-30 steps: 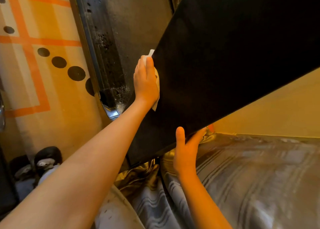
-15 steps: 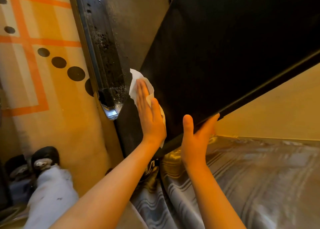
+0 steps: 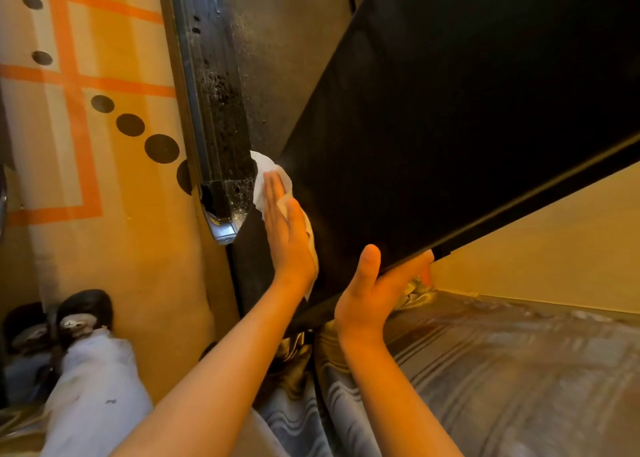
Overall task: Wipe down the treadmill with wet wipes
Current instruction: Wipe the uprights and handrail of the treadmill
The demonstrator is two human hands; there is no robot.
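The treadmill's black deck (image 3: 450, 127) tilts up across the upper right of the view. My left hand (image 3: 287, 231) lies flat with straight fingers on a white wet wipe (image 3: 268, 172), pressing it against the deck's lower left part. My right hand (image 3: 374, 290) grips the deck's lower edge, thumb on the top face and fingers curled underneath. A dusty black side rail (image 3: 218, 110) of the treadmill runs down the left of the deck to a metal end cap (image 3: 223, 226).
A patterned mat (image 3: 104, 145) with orange lines and black dots covers the floor at left. My trouser leg (image 3: 93, 397) and dark shoes (image 3: 79, 314) are at lower left. A grey striped bedcover (image 3: 502, 370) fills the lower right, under a yellow wall (image 3: 554, 249).
My left hand has slid the wipe down the deck from higher up toward the lower left corner. My right hand has shifted right along the lower edge, now gripping it more fully.
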